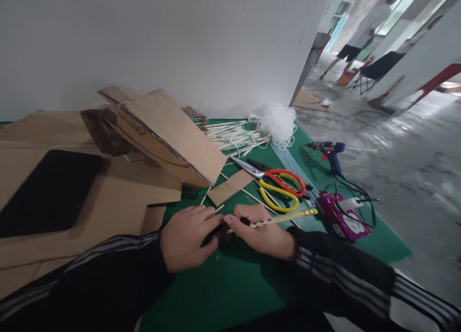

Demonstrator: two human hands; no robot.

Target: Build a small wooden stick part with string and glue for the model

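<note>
My right hand [264, 231] is closed round a yellow patterned pencil [284, 217], whose end points right. Close beside it, my left hand [190, 236] has its fingers curled; a short thin pale stick [219, 209] shows at its fingertips. The fingertips of both hands nearly meet above the green table [216, 298], and what lies between them is dark and hard to make out. Just beyond the hands are a small cardboard strip [230, 186] and scissors [277, 188] with red and yellow handles.
Cardboard sheets [137, 178], a black tablet-like slab [54, 192] and a cardboard structure [176, 135] stand left. Thin sticks [234, 136], white string [277, 124], a blue glue gun [329, 154] and a purple power strip [344, 216] lie right. A person [360, 39] is in the background.
</note>
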